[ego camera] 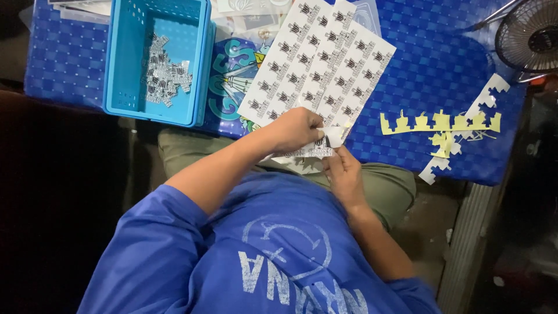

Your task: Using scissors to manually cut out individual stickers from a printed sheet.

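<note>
Right at the near edge of the blue table (442, 64), both hands pinch one small printed sticker (317, 151): the left hand (296, 129) grips its top, the right hand (343, 171) holds it from below. Just beyond the left hand lie white sticker sheets (325, 64). Further along that edge sits a light-blue basket (200, 70) holding loose stickers (163, 75). Yellow backing scraps (442, 125) lie to the other side, near a small fan (532, 35).
</note>
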